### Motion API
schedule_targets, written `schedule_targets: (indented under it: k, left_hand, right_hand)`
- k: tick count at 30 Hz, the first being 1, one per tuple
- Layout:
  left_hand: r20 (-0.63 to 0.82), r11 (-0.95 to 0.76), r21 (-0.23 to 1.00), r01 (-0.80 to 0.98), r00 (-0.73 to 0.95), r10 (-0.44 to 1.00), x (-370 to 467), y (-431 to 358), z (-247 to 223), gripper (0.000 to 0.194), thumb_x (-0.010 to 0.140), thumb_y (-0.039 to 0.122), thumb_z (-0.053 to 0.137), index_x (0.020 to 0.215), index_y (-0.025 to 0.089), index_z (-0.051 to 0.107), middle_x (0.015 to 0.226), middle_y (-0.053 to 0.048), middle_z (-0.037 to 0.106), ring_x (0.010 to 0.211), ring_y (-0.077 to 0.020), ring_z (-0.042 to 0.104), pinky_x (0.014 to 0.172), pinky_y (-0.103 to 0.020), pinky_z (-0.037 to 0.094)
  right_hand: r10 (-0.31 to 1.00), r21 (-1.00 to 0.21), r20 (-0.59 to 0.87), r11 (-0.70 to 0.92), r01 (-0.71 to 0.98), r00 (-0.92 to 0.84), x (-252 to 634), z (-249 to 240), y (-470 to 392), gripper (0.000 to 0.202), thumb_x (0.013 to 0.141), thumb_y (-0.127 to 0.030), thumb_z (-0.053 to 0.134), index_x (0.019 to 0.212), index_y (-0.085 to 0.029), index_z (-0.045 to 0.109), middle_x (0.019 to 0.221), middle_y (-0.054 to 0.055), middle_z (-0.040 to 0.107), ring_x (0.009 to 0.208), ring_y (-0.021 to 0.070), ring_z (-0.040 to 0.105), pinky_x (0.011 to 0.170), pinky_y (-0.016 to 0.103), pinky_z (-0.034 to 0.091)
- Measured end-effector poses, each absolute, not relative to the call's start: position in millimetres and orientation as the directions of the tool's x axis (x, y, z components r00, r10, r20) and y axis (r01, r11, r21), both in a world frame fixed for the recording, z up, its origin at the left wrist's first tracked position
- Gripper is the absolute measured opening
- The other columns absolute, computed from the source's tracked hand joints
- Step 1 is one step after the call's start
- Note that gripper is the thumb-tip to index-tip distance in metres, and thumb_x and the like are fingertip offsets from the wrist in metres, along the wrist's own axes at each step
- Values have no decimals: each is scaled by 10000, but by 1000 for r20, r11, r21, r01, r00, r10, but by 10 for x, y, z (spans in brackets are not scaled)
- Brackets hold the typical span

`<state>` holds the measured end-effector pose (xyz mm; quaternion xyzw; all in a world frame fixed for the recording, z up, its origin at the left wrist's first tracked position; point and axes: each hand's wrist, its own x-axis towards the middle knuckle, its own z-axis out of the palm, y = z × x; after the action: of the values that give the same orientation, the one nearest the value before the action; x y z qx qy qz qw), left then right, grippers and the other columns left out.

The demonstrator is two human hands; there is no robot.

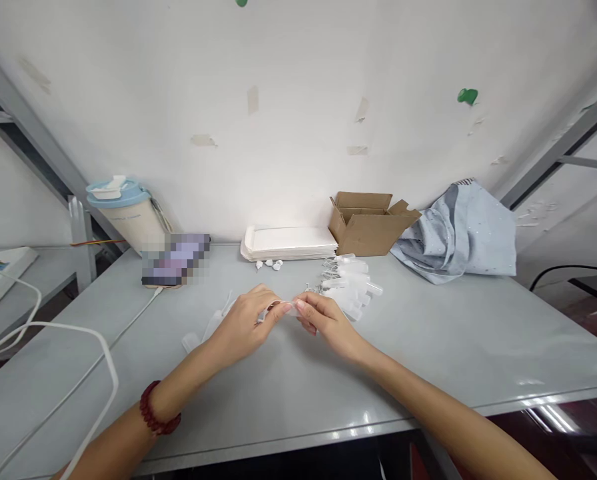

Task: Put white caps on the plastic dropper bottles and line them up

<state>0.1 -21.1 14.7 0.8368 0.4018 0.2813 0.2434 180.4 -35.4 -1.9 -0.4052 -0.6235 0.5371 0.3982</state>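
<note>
My left hand and my right hand meet over the middle of the grey table. Between their pinched fingertips is a small translucent white piece, mostly covered by the fingers. A thin white cord loops at the left fingers. Just beyond my right hand lies a pile of translucent white tube-like pieces with thin wire or cord ends. Partly hidden behind my left hand, more translucent white pieces rest on the table. Several tiny white bits sit farther back.
A stack of white padded envelopes lies against the wall beside an open cardboard box. A pale blue cloth bag is at right. At left stand a cream tumbler and a propped phone with a white cable.
</note>
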Motion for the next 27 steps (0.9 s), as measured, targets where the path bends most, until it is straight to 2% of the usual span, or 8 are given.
schedule_targets:
  k: [5,9,16,22,24,27]
  left_hand:
    - [470,-746,492,448,584,661,-11,-197,94,242,919,247,413,746,179,568,674,-34,558,706,-168,470,631,-277,395]
    - [533,-822,378,426,626,569,-25,-192,91,184,912,200,435,762,170,538,670,-38,518,692,-169,417,615,-287,383]
    - [548,-863,232,448,673,497,10,-246,91,203,914,166,422,728,173,502,662,-34,477,677,-170,376,587,-295,356]
    - [567,-885,24,464,723,394,36,-280,75,214,893,121,439,695,167,505,658,-49,504,680,-183,379,606,-326,354]
    - [592,-889,14,459,713,377,39,-278,67,197,890,129,457,704,163,510,662,-48,515,684,-183,395,607,-325,362]
    - [616,-886,67,459,680,399,36,-261,53,151,888,147,480,744,151,523,668,-47,532,694,-181,417,609,-318,376]
  right_hand:
    - [904,-984,-61,-126,-127,-423,1802,2,-339,379,805,-498,541,640,-177,427,566,-57,304,494,72,270,480,238,212]
    - [841,-942,-146,-279,-186,-521,1840,17,-318,370,817,-459,554,640,-175,396,566,-64,291,478,56,231,467,229,178]
    - [768,-887,-282,-438,-150,-574,1920,78,-285,381,798,-412,593,610,-182,354,524,-86,243,448,40,161,437,215,132]
    - [683,-825,-397,-558,-88,-613,1974,117,-254,426,779,-385,617,590,-196,285,487,-104,197,434,32,117,409,196,86]
    - [674,-824,-405,-562,-73,-618,1977,125,-252,428,782,-387,607,585,-197,278,483,-106,193,432,32,105,401,194,77]
    - [713,-854,-383,-516,-70,-587,1973,133,-255,409,781,-386,605,595,-194,295,487,-105,212,431,33,119,397,191,103]
